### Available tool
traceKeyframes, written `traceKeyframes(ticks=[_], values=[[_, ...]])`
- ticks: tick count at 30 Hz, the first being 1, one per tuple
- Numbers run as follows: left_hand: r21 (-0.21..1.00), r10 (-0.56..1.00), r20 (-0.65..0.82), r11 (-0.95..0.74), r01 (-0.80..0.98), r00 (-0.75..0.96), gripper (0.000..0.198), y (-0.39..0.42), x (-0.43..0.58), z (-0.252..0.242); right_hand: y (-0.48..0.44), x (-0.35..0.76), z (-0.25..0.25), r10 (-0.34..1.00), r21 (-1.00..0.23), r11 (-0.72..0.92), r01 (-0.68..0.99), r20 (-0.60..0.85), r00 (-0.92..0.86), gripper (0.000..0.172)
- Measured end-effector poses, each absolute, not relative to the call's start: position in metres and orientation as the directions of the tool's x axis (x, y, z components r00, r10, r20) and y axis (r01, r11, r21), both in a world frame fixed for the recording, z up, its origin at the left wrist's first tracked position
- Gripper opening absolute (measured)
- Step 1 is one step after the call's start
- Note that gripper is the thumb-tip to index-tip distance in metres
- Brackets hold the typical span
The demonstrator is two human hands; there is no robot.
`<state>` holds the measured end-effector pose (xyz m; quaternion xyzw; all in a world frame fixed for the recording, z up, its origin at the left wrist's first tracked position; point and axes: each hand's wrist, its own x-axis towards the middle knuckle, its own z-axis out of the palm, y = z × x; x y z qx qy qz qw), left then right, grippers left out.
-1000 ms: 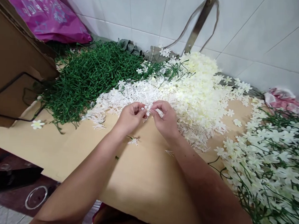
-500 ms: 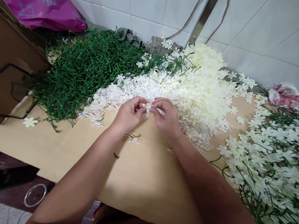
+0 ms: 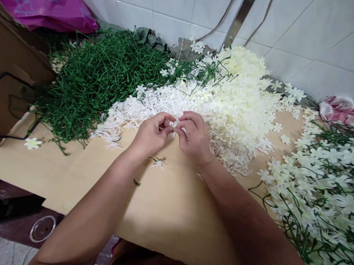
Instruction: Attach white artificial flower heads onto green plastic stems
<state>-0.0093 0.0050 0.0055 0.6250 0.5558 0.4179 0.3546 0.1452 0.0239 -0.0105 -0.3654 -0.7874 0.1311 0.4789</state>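
My left hand (image 3: 150,134) and my right hand (image 3: 194,138) meet over the cardboard sheet (image 3: 167,210), fingers pinched together on one small white plastic flower piece (image 3: 173,126) held between them. Just behind the hands lies a heap of white spiky stamen pieces (image 3: 154,104). A mound of cream fabric petals (image 3: 240,96) rises to the right of it. A tangle of green plastic stems (image 3: 94,78) fills the back left. One small flower bit (image 3: 158,163) lies on the cardboard under my left wrist.
Assembled white flowers on green stems (image 3: 318,185) pile up at the right edge. A cardboard box (image 3: 12,63) with a purple bag (image 3: 50,6) on it stands at the left. A single flower (image 3: 32,143) lies near the left edge. White tiled wall (image 3: 301,32) behind.
My hands have closed in slightly on the flower piece, the right fingers curling further over it. The view has shifted a little downward.
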Motion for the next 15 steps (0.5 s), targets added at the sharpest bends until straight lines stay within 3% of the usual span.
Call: traceKeyframes(ticks=[3,7,12,15], values=[[0.885,0.984,0.162,-0.178,0.429,0.075,0.018,0.002,-0.009,0.008,0.023,0.146,-0.009,0.785,-0.693,0.619,0.37,0.566,-0.252,0.006],[0.884,0.98,0.18,-0.201,0.421,0.089,0.019,0.002,-0.007,0.007,0.025,0.147,-0.01,0.901,-0.902,0.393,0.179,0.34,-0.27,0.004],[0.916,0.988,0.138,-0.153,0.372,0.065,0.022,0.003,-0.009,0.012,0.03,0.144,-0.018,0.943,-0.963,0.257,0.076,0.233,-0.238,0.009],[0.779,0.978,0.135,-0.205,0.593,0.161,0.019,-0.014,-0.025,0.028,0.032,0.145,-0.016,0.961,-0.976,0.213,0.036,0.203,-0.188,0.012]])
